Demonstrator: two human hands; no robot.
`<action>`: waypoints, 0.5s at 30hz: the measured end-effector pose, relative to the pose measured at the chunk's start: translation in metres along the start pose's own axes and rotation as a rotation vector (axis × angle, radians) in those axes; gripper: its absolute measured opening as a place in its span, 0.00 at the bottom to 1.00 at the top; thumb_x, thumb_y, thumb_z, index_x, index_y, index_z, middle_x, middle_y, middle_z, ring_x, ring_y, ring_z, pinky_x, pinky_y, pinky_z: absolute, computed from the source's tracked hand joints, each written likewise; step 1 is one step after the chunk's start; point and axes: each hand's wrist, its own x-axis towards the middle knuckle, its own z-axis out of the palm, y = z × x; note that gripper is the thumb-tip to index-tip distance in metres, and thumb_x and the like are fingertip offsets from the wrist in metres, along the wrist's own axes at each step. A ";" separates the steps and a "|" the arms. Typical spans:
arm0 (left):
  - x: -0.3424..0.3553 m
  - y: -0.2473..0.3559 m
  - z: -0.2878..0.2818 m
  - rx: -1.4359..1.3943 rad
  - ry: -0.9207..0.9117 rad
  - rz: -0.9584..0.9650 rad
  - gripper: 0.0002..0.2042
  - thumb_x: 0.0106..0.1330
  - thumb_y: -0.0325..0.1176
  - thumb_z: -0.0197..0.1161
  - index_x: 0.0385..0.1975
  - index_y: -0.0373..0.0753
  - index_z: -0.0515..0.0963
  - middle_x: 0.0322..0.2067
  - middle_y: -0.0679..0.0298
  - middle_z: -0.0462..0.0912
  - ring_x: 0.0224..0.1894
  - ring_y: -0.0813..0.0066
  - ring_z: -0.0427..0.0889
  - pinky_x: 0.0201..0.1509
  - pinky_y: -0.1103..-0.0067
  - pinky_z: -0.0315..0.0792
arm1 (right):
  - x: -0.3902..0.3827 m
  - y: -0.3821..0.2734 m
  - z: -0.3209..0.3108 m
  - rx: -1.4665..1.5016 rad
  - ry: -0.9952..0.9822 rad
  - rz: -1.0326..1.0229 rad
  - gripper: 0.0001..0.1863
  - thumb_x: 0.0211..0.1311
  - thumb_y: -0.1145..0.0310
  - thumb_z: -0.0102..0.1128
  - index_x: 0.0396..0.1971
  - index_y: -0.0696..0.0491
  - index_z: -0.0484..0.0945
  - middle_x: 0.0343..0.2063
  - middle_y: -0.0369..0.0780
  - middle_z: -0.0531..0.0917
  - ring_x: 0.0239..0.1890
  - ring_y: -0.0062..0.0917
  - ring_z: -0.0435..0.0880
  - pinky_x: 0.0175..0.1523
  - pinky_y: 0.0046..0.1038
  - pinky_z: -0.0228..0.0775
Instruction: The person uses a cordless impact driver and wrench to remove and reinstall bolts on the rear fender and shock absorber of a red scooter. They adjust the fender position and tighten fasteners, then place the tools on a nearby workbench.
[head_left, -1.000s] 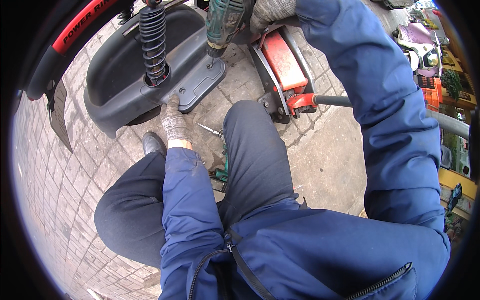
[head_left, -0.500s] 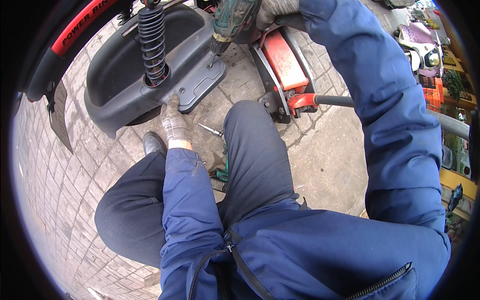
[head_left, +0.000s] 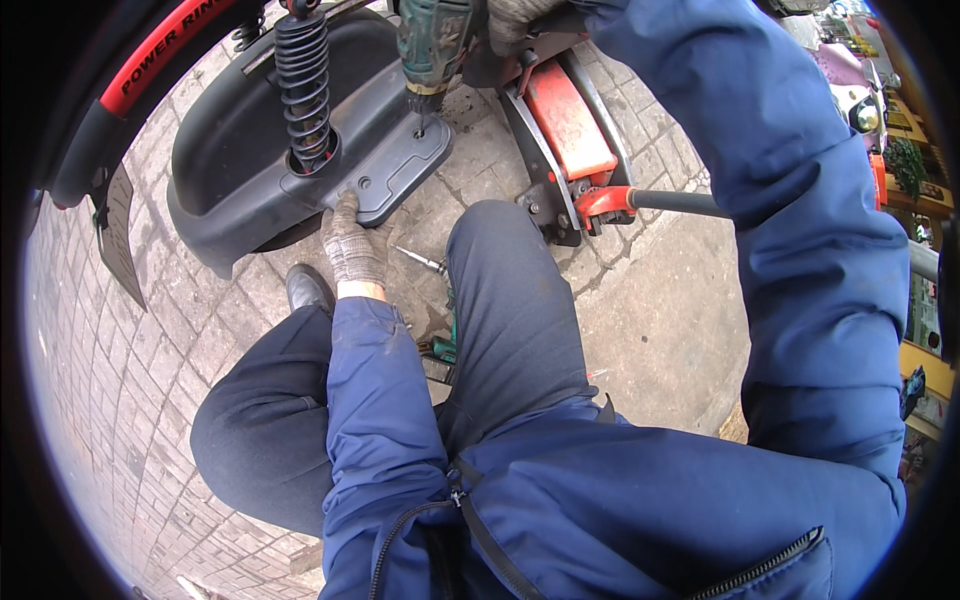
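Observation:
A dark grey plastic fender (head_left: 212,222) lies in front of me, with a flat flange on its near right side. My left hand (head_left: 352,245), in a grey knit glove, is closed on the flange's near edge, thumb on top and the other fingers mostly hidden beneath. Up at the top edge my gloved right hand (head_left: 513,22) is wrapped round the rear of a teal and black cordless drill (head_left: 432,45); its grip is largely out of sight. The drill points down, and its bit (head_left: 420,124) meets the far end of the flange at a fastener hole.
A black coil-spring shock absorber (head_left: 303,80) rises through the fender. Right of it stands a red floor jack (head_left: 568,120) with a long handle (head_left: 678,202). A screwdriver-like tool (head_left: 418,258) and a green tool (head_left: 440,348) lie beside my knee. A red-and-black curved bar (head_left: 150,62) crosses the upper left.
The drill has swung to a more upright angle, its rear end shifting left, with its bit still at the same spot. My right sleeve has shifted outward. My left hand stays put.

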 end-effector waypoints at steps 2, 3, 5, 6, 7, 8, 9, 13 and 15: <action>0.001 0.000 0.000 -0.009 -0.003 -0.002 0.18 0.64 0.26 0.57 0.53 0.36 0.65 0.49 0.50 0.72 0.48 0.53 0.77 0.44 0.51 0.79 | 0.000 -0.005 0.001 -0.077 -0.013 -0.007 0.26 0.40 0.89 0.60 0.44 0.56 0.79 0.34 0.45 0.85 0.35 0.32 0.85 0.36 0.28 0.79; 0.001 0.000 0.000 -0.019 -0.010 0.000 0.17 0.64 0.26 0.57 0.53 0.36 0.65 0.49 0.50 0.72 0.48 0.53 0.78 0.43 0.51 0.79 | -0.002 -0.007 0.002 -0.105 -0.019 -0.012 0.25 0.40 0.89 0.60 0.44 0.56 0.79 0.34 0.45 0.85 0.35 0.32 0.85 0.36 0.28 0.79; 0.000 0.000 0.001 -0.040 -0.002 -0.002 0.17 0.64 0.26 0.57 0.52 0.36 0.66 0.49 0.51 0.72 0.47 0.53 0.78 0.42 0.52 0.80 | -0.005 -0.010 0.002 -0.157 -0.031 -0.029 0.25 0.40 0.88 0.61 0.45 0.56 0.79 0.34 0.44 0.85 0.35 0.32 0.85 0.37 0.28 0.79; -0.001 0.000 0.002 -0.026 -0.009 0.003 0.16 0.64 0.27 0.57 0.51 0.35 0.67 0.48 0.51 0.73 0.47 0.54 0.78 0.43 0.52 0.79 | -0.007 -0.011 0.002 -0.176 -0.037 -0.036 0.25 0.41 0.88 0.61 0.45 0.56 0.79 0.34 0.44 0.85 0.35 0.31 0.85 0.37 0.28 0.79; -0.002 0.001 0.002 -0.016 0.003 0.001 0.14 0.65 0.27 0.57 0.49 0.35 0.68 0.48 0.52 0.74 0.48 0.55 0.77 0.44 0.52 0.79 | -0.009 -0.013 0.002 -0.196 -0.040 -0.042 0.25 0.41 0.87 0.62 0.45 0.56 0.79 0.34 0.44 0.85 0.35 0.31 0.85 0.37 0.28 0.79; -0.003 0.001 0.003 -0.013 0.009 -0.002 0.13 0.65 0.27 0.57 0.48 0.35 0.70 0.48 0.53 0.74 0.49 0.56 0.77 0.45 0.52 0.78 | -0.011 -0.013 0.002 -0.211 -0.042 -0.050 0.25 0.41 0.87 0.62 0.45 0.56 0.79 0.35 0.44 0.85 0.36 0.31 0.85 0.38 0.28 0.79; -0.004 0.001 0.003 -0.003 0.011 -0.007 0.13 0.65 0.27 0.57 0.48 0.35 0.70 0.48 0.53 0.74 0.48 0.56 0.77 0.45 0.53 0.78 | -0.014 -0.014 0.002 -0.226 -0.044 -0.055 0.25 0.41 0.87 0.62 0.45 0.56 0.79 0.35 0.44 0.85 0.36 0.31 0.85 0.38 0.28 0.79; -0.006 0.003 0.003 0.020 0.007 -0.010 0.13 0.65 0.28 0.57 0.48 0.35 0.69 0.47 0.53 0.75 0.47 0.57 0.78 0.45 0.55 0.79 | -0.022 -0.016 0.005 -0.277 -0.043 -0.079 0.25 0.42 0.85 0.64 0.46 0.56 0.79 0.35 0.43 0.85 0.36 0.30 0.84 0.39 0.28 0.79; -0.006 0.001 0.003 0.053 0.031 0.004 0.13 0.65 0.28 0.57 0.48 0.34 0.69 0.46 0.53 0.75 0.46 0.57 0.79 0.44 0.56 0.80 | -0.024 -0.015 0.006 -0.297 -0.037 -0.086 0.25 0.42 0.84 0.64 0.46 0.56 0.79 0.35 0.43 0.85 0.36 0.29 0.84 0.40 0.28 0.79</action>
